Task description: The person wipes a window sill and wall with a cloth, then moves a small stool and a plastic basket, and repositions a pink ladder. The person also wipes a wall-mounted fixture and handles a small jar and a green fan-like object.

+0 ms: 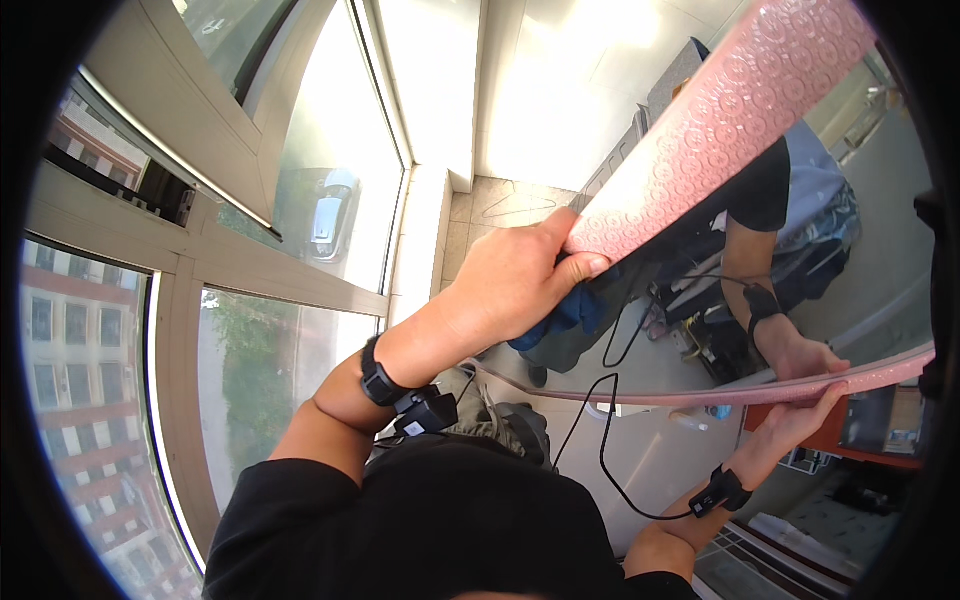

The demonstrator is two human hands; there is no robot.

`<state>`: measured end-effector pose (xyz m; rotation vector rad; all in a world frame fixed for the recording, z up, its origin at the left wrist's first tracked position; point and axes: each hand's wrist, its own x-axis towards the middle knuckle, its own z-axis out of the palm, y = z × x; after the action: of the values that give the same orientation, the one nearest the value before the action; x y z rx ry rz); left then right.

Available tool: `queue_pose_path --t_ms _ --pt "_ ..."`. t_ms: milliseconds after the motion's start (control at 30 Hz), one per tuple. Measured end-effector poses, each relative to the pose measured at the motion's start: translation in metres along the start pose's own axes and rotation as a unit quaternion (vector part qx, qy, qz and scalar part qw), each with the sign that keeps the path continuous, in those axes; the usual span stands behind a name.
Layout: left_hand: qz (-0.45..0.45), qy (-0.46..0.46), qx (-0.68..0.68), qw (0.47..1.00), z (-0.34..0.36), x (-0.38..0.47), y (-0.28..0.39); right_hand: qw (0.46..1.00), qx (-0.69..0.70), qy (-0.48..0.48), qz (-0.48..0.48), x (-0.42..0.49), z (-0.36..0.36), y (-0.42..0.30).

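Observation:
A large mirror [690, 352] with a pink frame [697, 142] stands before me at a slant. The frame's wide upper side bears a raised ring pattern. My left hand [529, 262] grips the lower end of that side, its thumb over the edge. Dark blue cloth [559, 322] shows just below this hand; whether it is held or reflected, I cannot tell. Farther right, my right hand [806, 412] holds the thin pink edge, fingertips at the rim. The glass reflects an arm, a hand and a black sleeve. A black device is strapped to each of my forearms.
Windows [330, 180] line the left side, with a sash tilted inward. A wire hanger [517, 202] lies on the tiled floor beyond my left hand. A black cable [607, 450] loops by the mirror. A reddish-brown cabinet [795, 431] and a bottle [690, 422] are at the right.

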<state>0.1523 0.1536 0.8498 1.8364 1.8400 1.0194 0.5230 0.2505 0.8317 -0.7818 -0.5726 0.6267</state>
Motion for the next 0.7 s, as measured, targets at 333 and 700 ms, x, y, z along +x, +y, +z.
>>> queue_pose_path --t_ms 333,700 --pt "0.083 -0.112 -0.032 0.990 0.108 -0.006 0.017 0.996 -0.039 0.068 -0.037 0.013 -0.154 -0.020" --pt "0.111 -0.150 -0.099 0.977 0.267 -0.041 0.016 0.983 -0.142 0.065 -0.092 0.031 -0.316 -0.012"
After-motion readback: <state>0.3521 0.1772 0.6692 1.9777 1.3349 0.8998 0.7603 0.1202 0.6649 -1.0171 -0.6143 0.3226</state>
